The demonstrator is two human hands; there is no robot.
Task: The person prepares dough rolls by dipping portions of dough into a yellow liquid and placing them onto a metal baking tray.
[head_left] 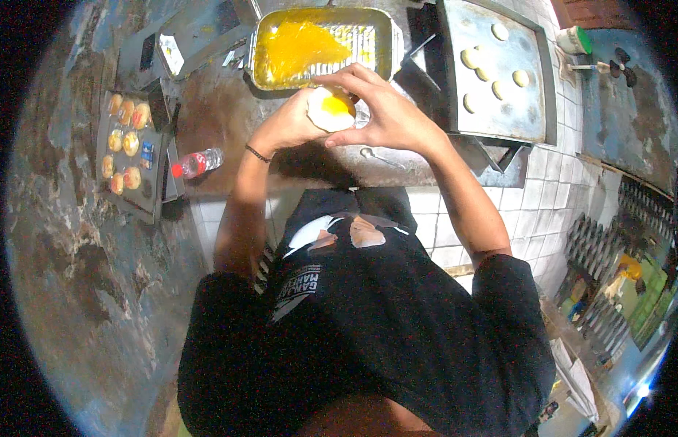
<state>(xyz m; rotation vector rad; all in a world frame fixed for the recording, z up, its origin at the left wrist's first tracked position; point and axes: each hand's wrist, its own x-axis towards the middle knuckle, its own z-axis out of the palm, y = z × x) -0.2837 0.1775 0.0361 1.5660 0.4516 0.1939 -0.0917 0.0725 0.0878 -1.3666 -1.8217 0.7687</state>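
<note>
A flat, pale round of dough (318,120) with a glossy yellow filling (337,107) on it rests in my left hand (280,125), whose fingers curl under and around it. My right hand (390,113) arches over the right side, its fingertips at the far edge of the dough and its thumb near the close edge. Just beyond both hands stands a rectangular metal pan (259,73) holding a spread of yellow filling. A spoon (382,157) lies on the worktop (302,171) below my right hand.
To the right, a baking tray (524,116) carries several pale dough rounds (482,71). A tray (146,197) with several browned buns (131,143) is at the left, near a red-labelled bottle (198,163). A white tub with a green lid (575,41) stands at the far right.
</note>
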